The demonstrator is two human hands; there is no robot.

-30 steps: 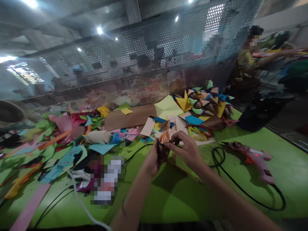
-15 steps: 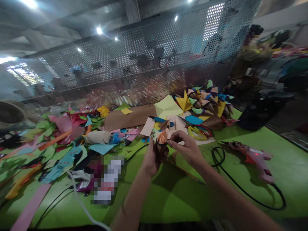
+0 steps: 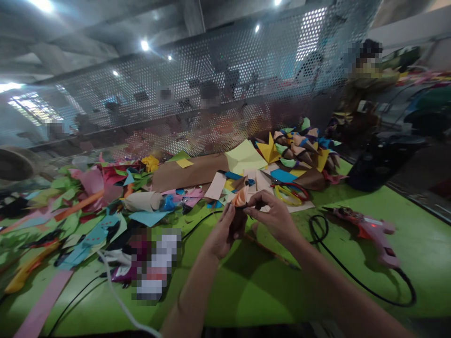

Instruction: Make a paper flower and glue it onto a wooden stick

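Observation:
My left hand (image 3: 224,233) is closed around a small brown paper cone piece with peach-orange folded paper (image 3: 240,197) standing out of its top. A thin dark strip (image 3: 241,206) runs across the piece where brown and orange meet. My right hand (image 3: 271,215) pinches the right end of this strip between thumb and forefinger, close against the piece. The lower part of the piece is mostly hidden by my left fingers. Just behind my hands lie cut paper pieces and scissors with yellow and red handles (image 3: 289,193).
A pink glue gun (image 3: 378,234), its black cord looped, lies on the green table (image 3: 416,234) at right. Similar paper cones (image 3: 301,146) are heaped behind. Coloured paper scraps (image 3: 93,180) and a white cable (image 3: 118,300) occupy the left. Another person (image 3: 366,89) is at far right.
The paper piece has tipped and its orange top sits slightly lower and further left. My right fingers have moved slightly, still pinching at its right side.

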